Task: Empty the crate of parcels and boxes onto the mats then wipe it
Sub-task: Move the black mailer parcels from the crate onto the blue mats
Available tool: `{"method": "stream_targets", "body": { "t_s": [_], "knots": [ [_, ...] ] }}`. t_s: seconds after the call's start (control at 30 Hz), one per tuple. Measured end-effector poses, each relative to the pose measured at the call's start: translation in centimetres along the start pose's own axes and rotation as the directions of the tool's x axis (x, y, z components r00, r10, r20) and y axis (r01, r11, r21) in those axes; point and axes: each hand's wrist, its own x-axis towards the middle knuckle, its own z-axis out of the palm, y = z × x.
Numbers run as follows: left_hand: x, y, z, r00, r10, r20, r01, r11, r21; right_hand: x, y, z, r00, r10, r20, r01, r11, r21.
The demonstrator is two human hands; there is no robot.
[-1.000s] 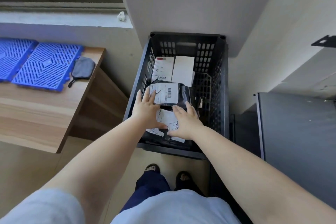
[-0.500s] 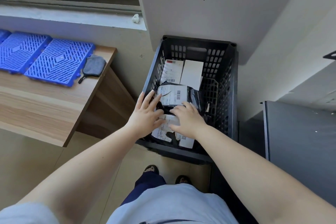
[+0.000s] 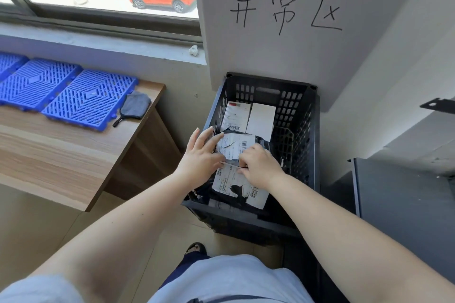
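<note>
Inside the black crate (image 3: pixel 310 145), both hands met over the upper dark parcel (image 3: pixel 237 145), the left hand (image 3: pixel 200 157) spread flat on its left edge, the right hand (image 3: pixel 259 167) curled at its near edge, the blue mats (image 3: pixel 91 98) well off left.

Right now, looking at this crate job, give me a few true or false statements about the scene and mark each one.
1. Both hands, left hand and right hand, are down in the black crate. True.
2. The blue mats already hold parcels. False: nothing lies on them; the parcels are in the crate.
3. A grey cloth lies on the wooden table beside the mats. True.
4. The crate stands on the table. False: it is on the floor, against the wall.
</note>
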Motion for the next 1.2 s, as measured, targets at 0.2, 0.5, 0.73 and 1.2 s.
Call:
{"method": "stream_targets", "body": {
  "t_s": [0.2,0.5,0.73,1.2],
  "knots": [
    [4.2,-0.4,-5.8,0.859,-0.498,-0.116,0.417,0.813,-0.405,1.5,0.7,-5.7,0.968,0.172,-0.183,-0.129,0.966,0.225],
    [7.6,-0.7,-8.6,0.435,-0.389,0.812,0.671,-0.462,-0.58,4.7,0.4,-13.0,0.884,0.417,-0.213,-0.224,0.776,0.589],
    [8.1,-0.2,-8.9,0.585,-0.314,0.747,0.473,-0.616,-0.63,6.1,-0.1,-15.0,0.877,0.479,-0.05,-0.182,0.427,0.886],
    [5.9,-7.0,-10.5,0.52,-0.618,0.589,0.274,-0.532,-0.801,11.0,-5.1,-13.5,0.979,0.156,0.134,-0.15,0.095,0.984]
  ]
}}
